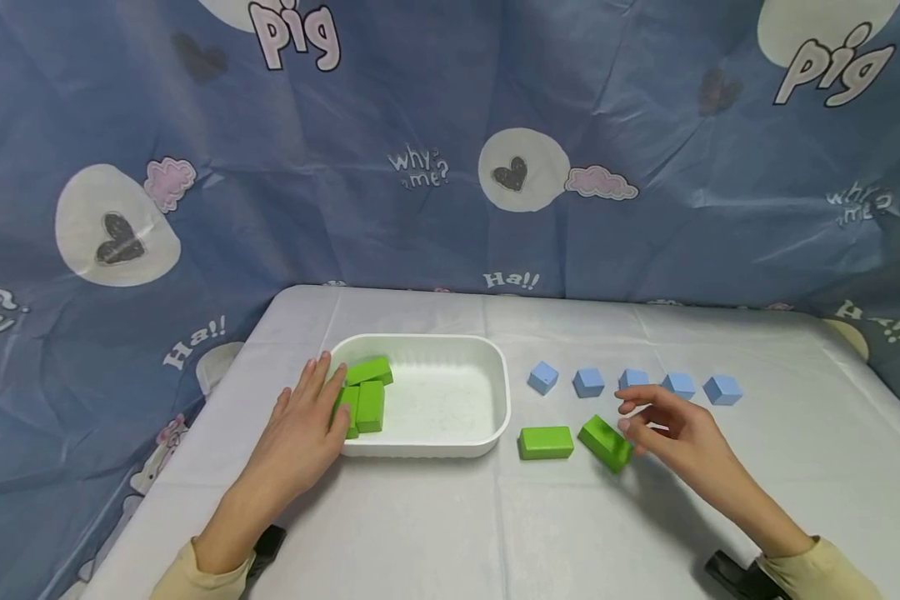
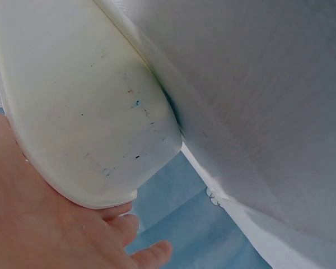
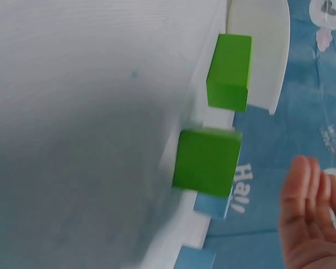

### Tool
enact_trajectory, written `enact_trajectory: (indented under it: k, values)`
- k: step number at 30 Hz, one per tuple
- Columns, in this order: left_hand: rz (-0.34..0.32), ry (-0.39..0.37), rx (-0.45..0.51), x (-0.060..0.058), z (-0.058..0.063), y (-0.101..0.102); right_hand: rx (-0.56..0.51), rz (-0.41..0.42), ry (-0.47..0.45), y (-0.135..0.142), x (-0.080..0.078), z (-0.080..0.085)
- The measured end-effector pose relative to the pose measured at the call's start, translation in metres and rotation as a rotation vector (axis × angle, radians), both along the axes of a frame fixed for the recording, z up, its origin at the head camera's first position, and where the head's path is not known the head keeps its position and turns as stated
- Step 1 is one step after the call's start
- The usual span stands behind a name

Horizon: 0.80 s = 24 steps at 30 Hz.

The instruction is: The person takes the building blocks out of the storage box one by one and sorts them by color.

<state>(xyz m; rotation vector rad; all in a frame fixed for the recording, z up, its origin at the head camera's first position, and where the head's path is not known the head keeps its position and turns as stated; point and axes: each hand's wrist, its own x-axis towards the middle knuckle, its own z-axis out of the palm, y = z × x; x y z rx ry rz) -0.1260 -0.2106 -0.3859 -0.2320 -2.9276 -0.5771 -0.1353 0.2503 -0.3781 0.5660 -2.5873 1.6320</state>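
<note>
Right hand (image 1: 675, 430) is hovering, loosely curved, by the angled green block (image 1: 601, 441), seemingly light, rigid, best pinched mid-sides! Left hand (image 1: 297, 427), fingers straight, is touching the white tray (image 1: 427, 451).

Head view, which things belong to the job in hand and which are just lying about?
Likely in the job: white tray, left hand against it; three visible green blocks inside; two green blocks outside, one beside the right hand.
Seemingly just lying about: five light blue cubes roughly in a row.
</note>
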Motion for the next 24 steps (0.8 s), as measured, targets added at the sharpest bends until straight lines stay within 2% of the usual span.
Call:
enact_trajectory:
  k: [4,9,13,18,24]
  values:
    - [-0.001,-0.004,-0.002,0.000,0.000,0.000,-0.101,0.037,0.069,-0.011,-0.003,0.005]
    - [-0.001,-0.005,0.002,0.000,0.000,0.001,-0.180,0.109,0.096,-0.028,-0.010,0.014]
    - [0.001,-0.004,0.007,0.000,-0.001,0.000,-0.162,0.153,0.076,-0.045,-0.018,0.022]
    - [0.002,-0.009,0.006,0.000,-0.003,0.000,-0.080,0.226,0.019,-0.066,-0.029,0.036]
    - [0.006,0.001,0.004,0.000,-0.003,0.000,0.008,0.272,0.026,-0.089,-0.043,0.047]
